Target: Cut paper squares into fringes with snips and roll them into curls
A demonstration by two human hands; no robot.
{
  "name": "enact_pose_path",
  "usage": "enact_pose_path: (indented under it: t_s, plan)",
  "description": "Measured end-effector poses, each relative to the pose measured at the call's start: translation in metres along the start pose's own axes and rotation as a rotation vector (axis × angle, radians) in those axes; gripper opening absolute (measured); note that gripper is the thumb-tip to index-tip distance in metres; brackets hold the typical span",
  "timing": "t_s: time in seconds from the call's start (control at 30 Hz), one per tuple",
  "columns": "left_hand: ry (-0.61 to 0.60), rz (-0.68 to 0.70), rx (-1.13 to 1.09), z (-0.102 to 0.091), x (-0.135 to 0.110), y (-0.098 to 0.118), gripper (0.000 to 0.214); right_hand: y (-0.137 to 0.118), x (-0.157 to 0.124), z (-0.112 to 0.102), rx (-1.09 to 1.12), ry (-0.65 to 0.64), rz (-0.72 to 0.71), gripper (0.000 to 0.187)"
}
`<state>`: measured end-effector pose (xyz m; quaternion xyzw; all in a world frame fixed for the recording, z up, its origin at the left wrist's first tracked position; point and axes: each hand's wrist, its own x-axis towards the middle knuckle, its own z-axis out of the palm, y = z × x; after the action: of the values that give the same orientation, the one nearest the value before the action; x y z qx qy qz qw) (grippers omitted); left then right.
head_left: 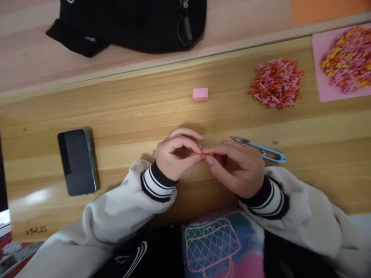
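My left hand (179, 150) and my right hand (239, 166) meet over the wooden table, each pinching with thumb and index finger. Between the fingertips runs a thin orange strip (206, 154), mostly covered by the fingers, so its material cannot be made out. Just beyond my right hand lie blue-handled thread snips (268, 151), blades pointing left. A small pink block (200, 94), like a stack of paper slips, sits farther back. To its right is a heap of small pink and orange pieces (276, 83).
At the far right, more pink, orange and yellow pieces (349, 61) are piled on a pink sheet (324, 90). A dark-screened phone (77, 162) lies on the left. Black cloth or a bag (133, 25) rests across the back surface, with an orange sheet (327, 11) at the upper right.
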<state>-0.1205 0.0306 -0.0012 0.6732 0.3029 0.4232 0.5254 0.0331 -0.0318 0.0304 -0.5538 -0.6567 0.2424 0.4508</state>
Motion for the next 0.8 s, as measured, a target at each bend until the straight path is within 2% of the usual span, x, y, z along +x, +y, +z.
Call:
enact_pose_path:
  t_s: [0.1, 0.17, 0.3, 0.43, 0.6, 0.8]
  plan:
    - [-0.01, -0.003, 0.042, 0.001, 0.0, 0.001, 0.015, 0.0, -0.001, 0.0, -0.003, 0.01, 0.003, 0.008]
    - [-0.023, -0.014, 0.048, 0.002, 0.0, 0.002, 0.018, 0.001, -0.002, 0.001, 0.016, 0.025, 0.057, 0.007]
    - [-0.072, -0.008, 0.047, 0.004, 0.001, 0.004, 0.024, 0.005, -0.003, 0.004, 0.231, 0.113, 0.34, 0.006]
    - [-0.106, -0.024, 0.043, 0.004, 0.002, 0.008, 0.008, 0.008, 0.001, 0.005, 0.484, 0.115, 0.546, 0.009]
    - [-0.111, -0.039, 0.042, 0.002, 0.002, 0.011, 0.01, 0.008, 0.004, 0.004, 0.558, 0.088, 0.604, 0.009]
    - [-0.079, -0.042, 0.032, 0.001, 0.001, 0.008, 0.012, 0.006, 0.001, 0.005, 0.571, -0.009, 0.565, 0.013]
